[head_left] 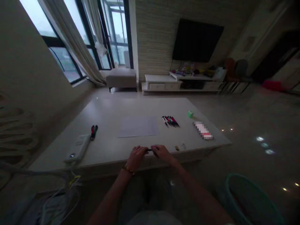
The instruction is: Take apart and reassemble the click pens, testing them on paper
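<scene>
At the near edge of the white table [105,150], my left hand [136,155] and my right hand [161,151] are closed on the two ends of a short dark pen [150,150]. Most of it is hidden by my fingers. Beyond my hands lies a sheet of paper [138,126]. To its right is a row of several pens [171,121], dark, red and green, with a small dark piece beside them. Two more pens [94,132], one red and one green, lie on the left.
A white power strip [79,147] lies at the table's left edge. On the right are a green cube [190,114], a pixelated flat item [203,130] and a small brown bit [177,148]. A green tub [254,200] stands on the floor at lower right.
</scene>
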The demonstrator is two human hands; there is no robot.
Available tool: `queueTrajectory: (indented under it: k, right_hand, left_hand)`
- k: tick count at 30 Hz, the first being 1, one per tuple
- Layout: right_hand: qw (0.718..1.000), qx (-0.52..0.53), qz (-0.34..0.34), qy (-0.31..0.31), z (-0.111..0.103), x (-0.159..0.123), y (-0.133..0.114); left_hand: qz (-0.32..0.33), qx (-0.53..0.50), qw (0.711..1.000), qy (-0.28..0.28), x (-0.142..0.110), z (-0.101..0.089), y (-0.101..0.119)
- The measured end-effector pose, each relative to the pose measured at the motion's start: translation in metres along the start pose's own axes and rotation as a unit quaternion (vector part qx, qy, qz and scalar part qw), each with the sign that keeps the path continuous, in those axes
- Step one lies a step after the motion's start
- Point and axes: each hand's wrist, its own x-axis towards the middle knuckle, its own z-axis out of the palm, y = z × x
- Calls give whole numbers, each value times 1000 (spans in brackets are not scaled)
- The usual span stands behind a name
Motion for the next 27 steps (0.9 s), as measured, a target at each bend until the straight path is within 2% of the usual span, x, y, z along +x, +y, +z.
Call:
queueTrajectory:
  k: [4,7,9,11,14,16,17,19,22,24,27]
  right_hand:
    - [1000,-1,21,-9,1,-2,-2]
    - [999,-36,-34,-18,-5,-5,-8]
    - [998,-24,-41,-31,-6,-4,-9]
    - [997,53,10,-58,-1,-2,-5]
    - [965,179,144,-125,8,1,3]
    - [957,175,176,-150,10,-1,4]
    - [967,139,157,-146,9,-2,2]
    - [992,22,76,-99,4,-7,-5]
    - [991,-122,-25,-45,-5,-14,-17]
    - [990,-117,-36,-63,-6,-15,-18]
    - [993,5,21,-116,-3,-14,-7]
  left_hand:
    - [-8,1,1000,11,1,-2,0]
    - [-9,-6,1000,12,0,-6,1]
    - [-1,-1,1000,18,-1,-11,3]
    - [9,16,999,34,-1,-15,5]
    - [45,41,997,48,-1,-20,4]
    - [64,36,996,43,-2,-20,2]
    - [62,26,997,39,-2,-19,1]
    - [43,2,999,27,-2,-17,0]
    - [21,-30,999,16,0,-18,2]
    - [29,-41,999,18,1,-21,5]
    - [62,-35,997,30,0,-27,7]
